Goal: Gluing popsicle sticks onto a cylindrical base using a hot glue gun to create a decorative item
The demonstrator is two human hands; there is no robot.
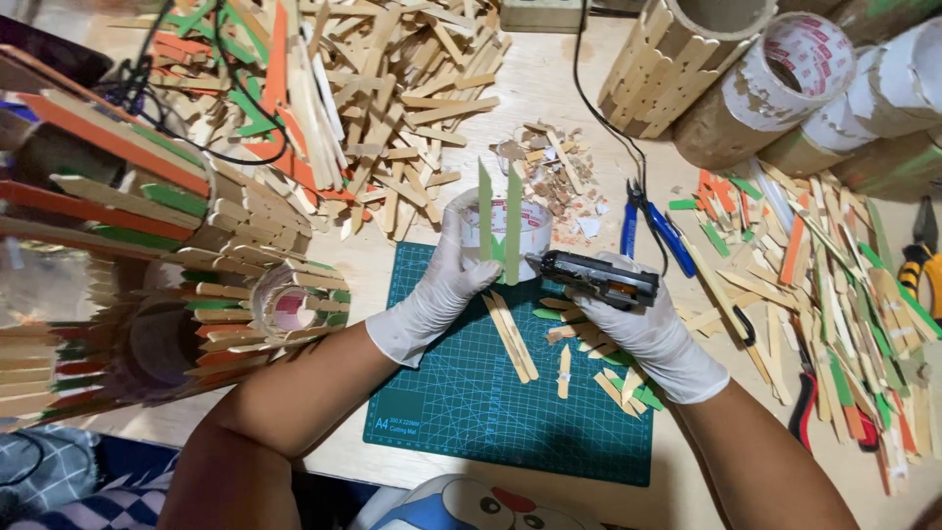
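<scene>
green sticks (512, 224): upright on a tape roll (535, 221), over the cutting mat (471, 393)
left hand (442, 290): gloved, closed around the roll
right hand (638, 329): gloved, gripping a glue gun (594, 277), nozzle at the sticks

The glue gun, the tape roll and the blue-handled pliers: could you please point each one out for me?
glue gun (594, 278), head view, middle of its black body.
tape roll (535, 228), head view, its right outer wall.
blue-handled pliers (670, 236), head view, on one blue handle.
</scene>
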